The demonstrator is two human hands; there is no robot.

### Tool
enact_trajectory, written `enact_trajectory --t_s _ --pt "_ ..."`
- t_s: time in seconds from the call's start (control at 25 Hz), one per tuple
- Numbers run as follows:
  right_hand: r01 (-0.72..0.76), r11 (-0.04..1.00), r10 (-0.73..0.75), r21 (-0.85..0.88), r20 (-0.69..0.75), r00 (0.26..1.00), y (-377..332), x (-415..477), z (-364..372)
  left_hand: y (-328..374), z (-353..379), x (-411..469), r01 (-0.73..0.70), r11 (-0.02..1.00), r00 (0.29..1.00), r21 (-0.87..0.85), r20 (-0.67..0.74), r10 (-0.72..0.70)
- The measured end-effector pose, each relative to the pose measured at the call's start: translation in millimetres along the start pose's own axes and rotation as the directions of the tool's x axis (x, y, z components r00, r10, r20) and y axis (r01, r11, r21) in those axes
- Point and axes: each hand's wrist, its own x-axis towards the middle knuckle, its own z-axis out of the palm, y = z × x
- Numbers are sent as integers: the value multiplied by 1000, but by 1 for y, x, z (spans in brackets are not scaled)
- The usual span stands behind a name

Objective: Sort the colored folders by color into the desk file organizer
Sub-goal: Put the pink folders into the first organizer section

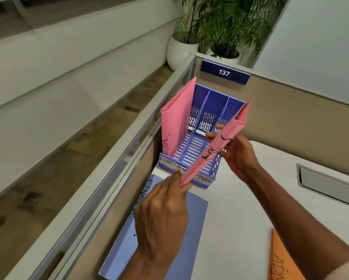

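A purple slotted file organizer [216, 104] stands on the white desk against the partition, with labels HR and FINANCE on its front. One pink folder [179, 118] marked HR stands in its leftmost slot. I hold a second pink folder [220, 142] edge-on above the organizer's front. My left hand [163, 213] pinches its near lower end, and my right hand [236, 152] grips its middle. A blue folder [191, 225] marked FINANCE lies flat on the desk under my left hand. An orange folder [280, 259] lies at the bottom right.
A beige cubicle partition [291, 112] with a blue sign "137" [225, 72] backs the white desk [240, 209]. A metal-framed cable hatch [329, 184] sits at the desk's right. Potted plants [216, 31] stand beyond the partition. A floor aisle runs along the left.
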Motion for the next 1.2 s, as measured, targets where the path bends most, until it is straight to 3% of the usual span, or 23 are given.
enact_trajectory --t_s 0.2,0.56,1.2 --pt "82 982 -66 -171 102 993 -74 58 51 -17 -7 47 178 983 967 -42 190 -167" --pt "211 933 -186 -290 113 976 -141 131 79 -43 31 129 257 966 944 -24 221 -245" --pt "168 887 -155 -431 67 986 -113 178 53 -45 124 149 360 933 898 -18 277 -341"
